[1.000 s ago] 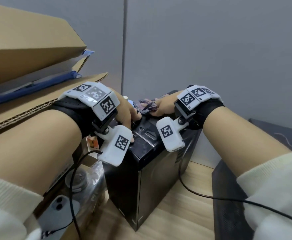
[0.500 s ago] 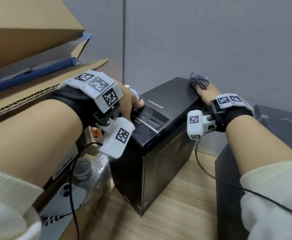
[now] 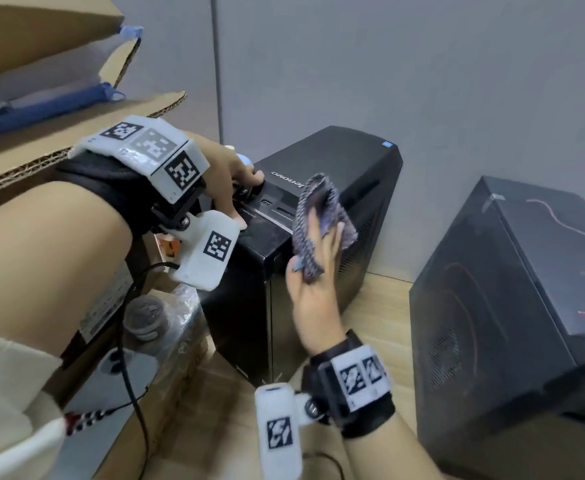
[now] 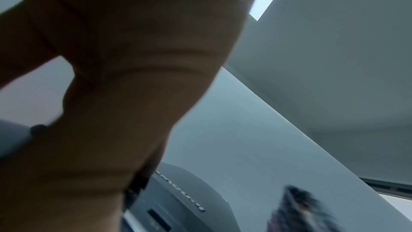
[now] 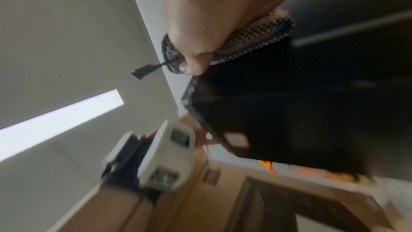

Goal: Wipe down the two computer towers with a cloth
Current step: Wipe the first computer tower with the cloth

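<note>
1. Computer towers: the Lenovo tower (image 3: 319, 188) stands upright on the wood floor (image 3: 381, 306) at 12 o'clock, close to the grey wall. The second tower (image 3: 513, 306) sits at 3 o'clock, apart from the first w/ a strip of floor between them.
2. Cloth (image 3: 319, 223): checked, bunched, in the right hand (image 3: 315, 289). Thumb and fingers pinch it, palm turned toward the first tower's right side panel. Can't tell if the cloth touches the panel; head view is blurred there.
3. Left hand (image 3: 228, 174) at 10 o'clock of the first tower, fingers curled over its top front edge near the ports, gripping it to steady the case. Left wrist view is mostly palm, so no extra detail.
4. Step in hand, my read: top of tower 1 looks reachable and the cloth is now at the side, so this is prob. the side-panel wipe. Tower 2 not touched by either hand.
5. Next move needs: cloth flat on the panel, strokes top to bottom over the vent grille, left hand bracing so the case doesn't slide or tip.
6. Watch: cardboard boxes (image 3: 59, 140) and bagged items (image 3: 166, 317) crowd the 9 o'clock side, so access there is tight.
</note>
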Demonstrator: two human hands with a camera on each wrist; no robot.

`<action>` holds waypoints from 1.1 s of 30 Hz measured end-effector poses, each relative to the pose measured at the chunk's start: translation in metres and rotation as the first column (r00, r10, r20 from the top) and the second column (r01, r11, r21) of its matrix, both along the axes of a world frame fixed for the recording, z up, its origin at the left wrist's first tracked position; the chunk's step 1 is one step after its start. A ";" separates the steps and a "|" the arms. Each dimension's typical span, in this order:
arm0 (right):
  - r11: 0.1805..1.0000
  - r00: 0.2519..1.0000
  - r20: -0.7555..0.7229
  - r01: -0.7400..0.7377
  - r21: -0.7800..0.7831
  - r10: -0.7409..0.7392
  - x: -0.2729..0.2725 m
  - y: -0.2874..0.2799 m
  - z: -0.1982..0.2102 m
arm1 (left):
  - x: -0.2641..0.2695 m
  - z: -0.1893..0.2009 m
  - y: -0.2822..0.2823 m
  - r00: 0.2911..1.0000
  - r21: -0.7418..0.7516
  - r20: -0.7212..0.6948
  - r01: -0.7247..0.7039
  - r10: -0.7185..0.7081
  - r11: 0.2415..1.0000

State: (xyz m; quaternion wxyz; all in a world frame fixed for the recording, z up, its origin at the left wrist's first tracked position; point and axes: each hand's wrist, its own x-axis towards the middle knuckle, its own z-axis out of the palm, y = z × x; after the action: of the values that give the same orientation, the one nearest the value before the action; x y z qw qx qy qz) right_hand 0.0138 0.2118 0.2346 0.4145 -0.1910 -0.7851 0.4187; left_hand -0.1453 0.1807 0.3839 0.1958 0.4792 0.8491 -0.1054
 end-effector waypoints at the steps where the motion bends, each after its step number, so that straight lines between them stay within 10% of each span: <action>1: 1.000 0.999 -0.036 -0.020 0.019 0.020 0.003 -0.011 -0.007 | 0.001 0.000 -0.002 1.000 0.008 0.016 -0.010 0.009 1.000; 9: 0.996 0.999 0.015 0.052 -0.068 -0.051 -0.001 0.026 0.046 | 0.005 0.001 -0.027 0.984 0.109 0.084 -0.163 0.154 0.981; 20: 0.823 0.949 0.181 0.119 0.555 -0.259 0.003 -0.017 0.029 | 0.032 -0.016 -0.053 0.991 0.382 0.104 -0.123 0.089 0.916; 33: 0.948 0.894 0.449 -0.128 0.291 -0.017 0.074 0.018 0.072 | 0.085 -0.021 -0.047 0.990 0.398 0.018 -0.138 0.143 0.907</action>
State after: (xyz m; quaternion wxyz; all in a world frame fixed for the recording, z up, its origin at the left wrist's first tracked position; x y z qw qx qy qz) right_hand 0.0882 0.2299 0.3062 0.2364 -0.1909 -0.9205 0.2458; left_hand -0.0599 0.1332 0.3625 0.0963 0.4460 0.8861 0.0812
